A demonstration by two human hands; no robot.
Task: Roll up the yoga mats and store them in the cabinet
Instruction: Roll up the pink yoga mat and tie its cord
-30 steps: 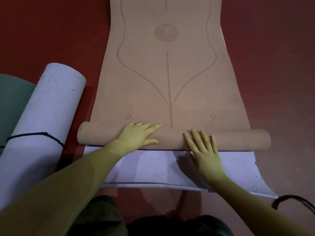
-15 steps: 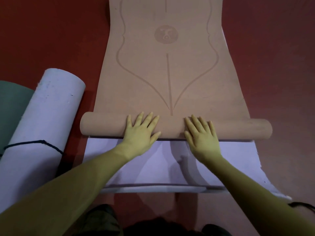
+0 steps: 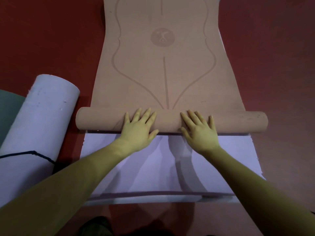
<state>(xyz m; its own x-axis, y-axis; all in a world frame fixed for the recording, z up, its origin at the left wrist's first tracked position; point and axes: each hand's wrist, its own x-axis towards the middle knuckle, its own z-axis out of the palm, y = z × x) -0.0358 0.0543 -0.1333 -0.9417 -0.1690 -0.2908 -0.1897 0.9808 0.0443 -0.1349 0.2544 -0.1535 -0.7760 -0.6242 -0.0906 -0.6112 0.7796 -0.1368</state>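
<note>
The red floor [image 3: 51, 40] took up most of what I could see, and down its middle ran the tan mat [image 3: 163, 79], stretching from the far edge toward me. Its near end was already wound into a roll [image 3: 105, 120] lying across the view from left to right, with most of the length beyond it flat and waiting. Under the tan mat lay a lilac mat [image 3: 153, 167], bare on the near side of the roll, reaching almost to my knees. At the left rested a rolled lilac mat [image 3: 40, 120], tied round with a black cord [image 3: 34, 153], and past that, at the left edge, a bit of a green mat [image 3: 10, 113].

My left hand [image 3: 138, 128] lay flat on the roll left of centre, fingers straight and spread, gripping nothing. My right hand [image 3: 199, 132] sat the same way just right of centre, palm down, fingers splayed over the top of the roll.

I judged the tan mat soft and bendy, light enough, with a matte face that gave my palms purchase (no need to clutch it). The risk I saw was the roll going crooked or loose, since both hands sat near the middle and the ends were free. Pressing down evenly while pushing away, or moving my palms wider apart, seemed the way to keep it tight.
</note>
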